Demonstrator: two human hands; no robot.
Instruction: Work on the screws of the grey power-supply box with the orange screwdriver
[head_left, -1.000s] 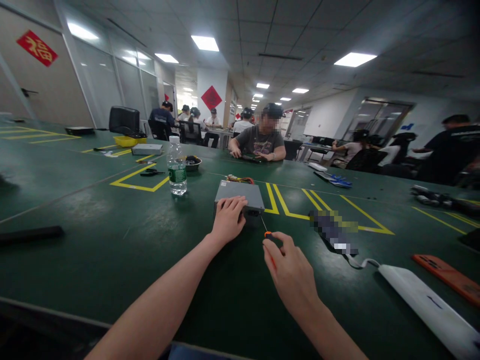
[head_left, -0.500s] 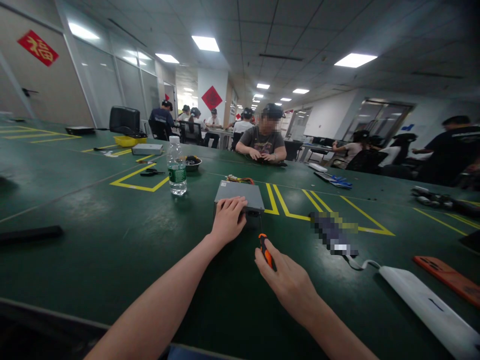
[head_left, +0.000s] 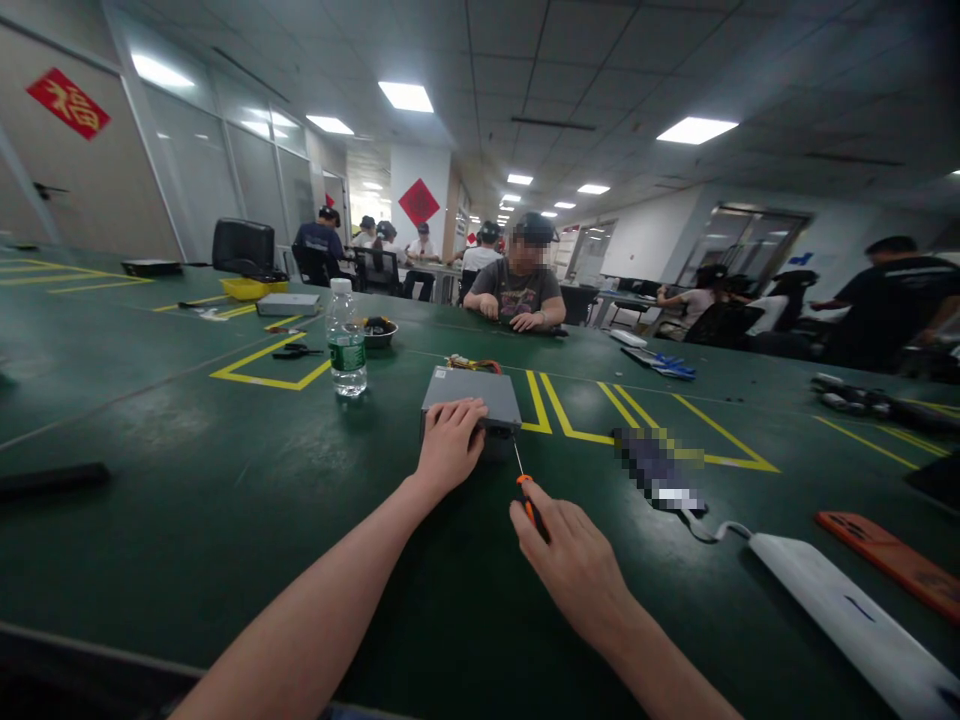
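Observation:
A grey metal box (head_left: 472,393) with coloured wires at its far end lies on the green table (head_left: 187,480). My left hand (head_left: 448,442) rests flat on the box's near top edge, fingers stretched over it. My right hand (head_left: 574,560) is closed around an orange-handled screwdriver (head_left: 524,487). Its thin shaft points up at the box's near right corner.
A water bottle (head_left: 348,340) stands left of the box, near a small bowl (head_left: 379,330). To the right lie a white power strip (head_left: 840,620) with its cord and an orange flat object (head_left: 889,560). A person (head_left: 517,285) sits across the table; others work further back.
My right hand turned the screwdriver, drew it back, then brought the tip to the box's near right corner again. My left hand stayed on the box. The view shifted slightly.

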